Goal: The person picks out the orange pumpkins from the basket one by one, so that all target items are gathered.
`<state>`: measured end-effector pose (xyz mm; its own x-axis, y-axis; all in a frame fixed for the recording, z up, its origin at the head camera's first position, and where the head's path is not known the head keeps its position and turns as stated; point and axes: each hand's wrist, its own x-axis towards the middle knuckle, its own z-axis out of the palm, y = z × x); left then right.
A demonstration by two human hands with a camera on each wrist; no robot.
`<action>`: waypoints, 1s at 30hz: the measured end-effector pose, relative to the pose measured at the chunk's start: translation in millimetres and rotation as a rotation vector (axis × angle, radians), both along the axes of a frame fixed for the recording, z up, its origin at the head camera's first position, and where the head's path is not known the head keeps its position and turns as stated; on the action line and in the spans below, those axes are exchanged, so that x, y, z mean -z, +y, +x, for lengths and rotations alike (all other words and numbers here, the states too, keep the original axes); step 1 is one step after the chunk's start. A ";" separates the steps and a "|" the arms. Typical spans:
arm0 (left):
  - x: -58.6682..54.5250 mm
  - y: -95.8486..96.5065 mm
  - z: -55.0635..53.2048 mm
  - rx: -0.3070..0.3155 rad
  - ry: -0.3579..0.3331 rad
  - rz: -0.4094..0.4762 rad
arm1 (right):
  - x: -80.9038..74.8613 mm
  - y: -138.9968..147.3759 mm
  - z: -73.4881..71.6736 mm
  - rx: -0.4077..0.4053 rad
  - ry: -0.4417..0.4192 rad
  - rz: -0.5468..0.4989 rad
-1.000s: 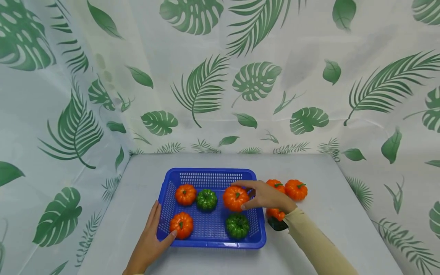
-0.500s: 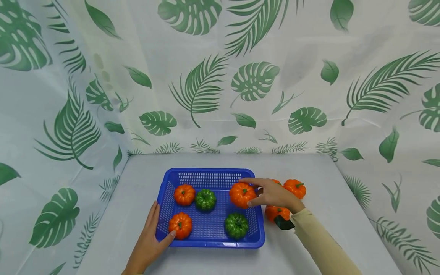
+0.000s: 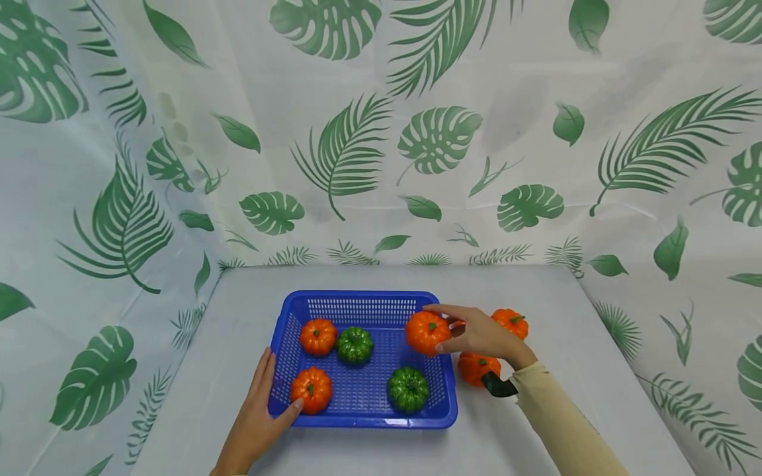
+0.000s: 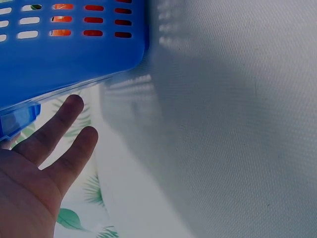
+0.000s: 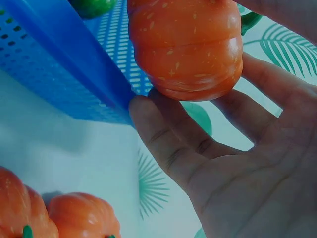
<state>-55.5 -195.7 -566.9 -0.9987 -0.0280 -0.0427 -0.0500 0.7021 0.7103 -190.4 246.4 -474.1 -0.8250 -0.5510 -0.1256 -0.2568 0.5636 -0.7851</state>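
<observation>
My right hand [image 3: 485, 337] pinches an orange toy pumpkin [image 3: 427, 333] between thumb and fingers, above the right rim of a blue plastic basket [image 3: 357, 422]. The right wrist view shows this pumpkin's ribbed side above the fingers, beside the basket wall. Inside the basket sit two orange pumpkins [image 3: 318, 337] at the left and two green pumpkins [image 3: 408, 390], one mid-basket and one front right. My left hand [image 3: 257, 413] lies at the basket's front left corner, thumb over the rim near an orange pumpkin. Its visible fingers are straight in the left wrist view.
Right of the basket, orange pumpkins stand on the white table [image 3: 553, 390]: one in front [image 3: 478, 369], one farther back [image 3: 510, 322], another mostly hidden behind my right hand. Leaf-patterned sheets [image 3: 369, 251] enclose the back and sides.
My right hand has carried the orange pumpkin right and slightly up, from over the basket's interior to its right rim. The left hand stays at the basket corner.
</observation>
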 end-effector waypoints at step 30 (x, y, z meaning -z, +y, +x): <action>-2.3 1.9 1.4 -0.005 0.006 -0.017 | 2.1 48.0 8.5 0.161 0.000 0.002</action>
